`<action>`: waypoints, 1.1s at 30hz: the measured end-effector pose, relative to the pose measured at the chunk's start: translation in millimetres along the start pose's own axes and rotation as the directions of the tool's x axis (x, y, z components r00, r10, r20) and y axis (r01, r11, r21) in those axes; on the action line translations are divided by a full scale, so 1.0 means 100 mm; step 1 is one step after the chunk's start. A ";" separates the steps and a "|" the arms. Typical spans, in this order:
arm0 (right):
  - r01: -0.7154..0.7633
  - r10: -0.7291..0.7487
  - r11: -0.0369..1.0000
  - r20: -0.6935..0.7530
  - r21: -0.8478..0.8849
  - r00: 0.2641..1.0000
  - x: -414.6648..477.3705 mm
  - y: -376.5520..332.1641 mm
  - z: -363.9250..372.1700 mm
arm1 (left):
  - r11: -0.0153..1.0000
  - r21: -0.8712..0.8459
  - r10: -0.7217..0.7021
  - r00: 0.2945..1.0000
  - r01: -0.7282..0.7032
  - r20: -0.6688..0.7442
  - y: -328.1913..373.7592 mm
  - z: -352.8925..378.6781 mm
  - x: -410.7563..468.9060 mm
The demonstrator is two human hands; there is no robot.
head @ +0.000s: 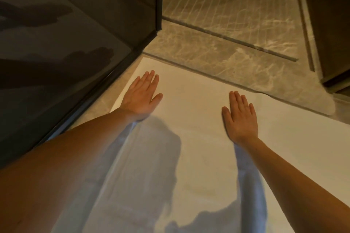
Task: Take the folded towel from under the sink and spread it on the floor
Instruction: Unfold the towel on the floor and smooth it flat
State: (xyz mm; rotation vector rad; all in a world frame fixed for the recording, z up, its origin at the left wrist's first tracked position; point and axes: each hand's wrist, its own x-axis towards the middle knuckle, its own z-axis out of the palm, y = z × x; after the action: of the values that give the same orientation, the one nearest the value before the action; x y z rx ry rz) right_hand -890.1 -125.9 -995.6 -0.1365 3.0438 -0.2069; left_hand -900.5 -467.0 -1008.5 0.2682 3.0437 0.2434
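Pressing flat on a white towel (193,89) spread over the marble floor (208,43), the left hand (142,94) and right hand (241,117) lie with fingers straight, gripping nothing. The towel's left edge runs beside a dark glass panel (56,47), and its far edge follows a floor seam. Its near end is out of frame, so the long axis is uncertain. Pushing could slide it on the smooth stone, and the far right corner looks bunched.

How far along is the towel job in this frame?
Mostly done: the white towel lies unfolded on the marble floor beside the dark glass panel. In hand: left hand and right hand press flat on it. Left, at most: smoothing the far right corner, which looks uneven.
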 end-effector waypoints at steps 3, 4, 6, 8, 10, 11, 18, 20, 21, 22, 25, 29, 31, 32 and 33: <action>-0.008 0.008 1.000 0.011 -0.007 1.000 0.00 -0.02 -0.03 | 0.999 0.042 -0.030 0.999 0.029 0.030 0.15 -0.10 -0.01; -0.006 0.006 1.000 0.012 -0.011 1.000 0.00 -0.02 -0.03 | 0.998 0.050 0.028 1.000 -0.027 -0.013 0.28 -0.12 -0.07; -0.002 0.002 1.000 0.009 -0.024 1.000 0.01 -0.02 -0.01 | 0.968 0.018 0.249 0.961 -0.249 -0.122 0.69 -0.06 -0.29; -0.013 0.013 1.000 0.010 -0.024 1.000 0.01 0.00 -0.01 | 0.919 -0.079 0.371 0.917 -0.385 -0.148 1.01 0.03 -0.52; -0.012 0.012 1.000 0.008 -0.027 1.000 0.01 -0.01 -0.01 | 0.930 -0.099 0.342 0.933 -0.353 -0.114 0.98 0.05 -0.65; -0.006 0.007 1.000 0.011 -0.027 1.000 0.01 -0.02 -0.02 | 0.948 -0.079 0.301 0.948 -0.310 -0.102 0.84 0.03 -0.68; -0.004 0.004 1.000 0.026 -0.010 1.000 0.01 -0.01 -0.03 | 0.996 0.011 0.083 0.995 -0.083 -0.051 0.03 -0.04 -0.91; 0.008 -0.007 1.000 0.028 -0.025 1.000 0.02 -0.01 -0.04 | 0.996 0.011 0.085 0.995 -0.084 -0.048 0.05 -0.02 -0.88; 0.006 -0.005 0.999 0.027 -0.032 1.000 0.02 -0.02 -0.05 | 0.997 0.007 0.078 0.996 -0.078 -0.047 0.04 -0.02 -0.88; -0.014 0.016 0.999 0.037 -0.037 0.999 0.03 -0.05 -0.07 | 0.997 0.003 0.072 0.996 -0.072 -0.047 0.03 -0.02 -0.89; -0.155 0.154 0.988 0.041 0.005 0.987 -0.01 -0.40 -0.13 | 0.997 0.003 0.082 0.996 -0.082 -0.039 0.03 -0.02 -0.90; 0.081 -0.078 0.989 -0.024 0.122 0.997 -0.26 -1.71 0.09 | 0.996 0.013 0.093 0.994 -0.093 -0.050 0.05 -0.03 -0.90; 0.146 -0.149 0.973 0.005 0.178 0.989 -0.37 -2.20 0.22 | 0.996 0.001 0.094 0.994 -0.094 -0.052 0.05 -0.02 -0.90; 0.147 -0.154 0.973 0.024 0.180 0.988 -0.39 -2.27 0.26 | 0.996 -0.005 0.089 0.995 -0.089 -0.055 0.05 -0.01 -0.90; 0.144 -0.153 0.976 0.042 0.165 0.987 -0.40 -2.22 0.27 | 0.997 -0.010 0.081 0.995 -0.082 -0.056 0.05 0.00 -0.89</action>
State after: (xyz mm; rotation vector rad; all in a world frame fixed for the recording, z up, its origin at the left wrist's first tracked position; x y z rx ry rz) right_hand -829.3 -344.8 -988.6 -0.3519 2.9477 -0.4511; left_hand -812.0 -478.6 -1002.2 0.3920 3.0886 0.2795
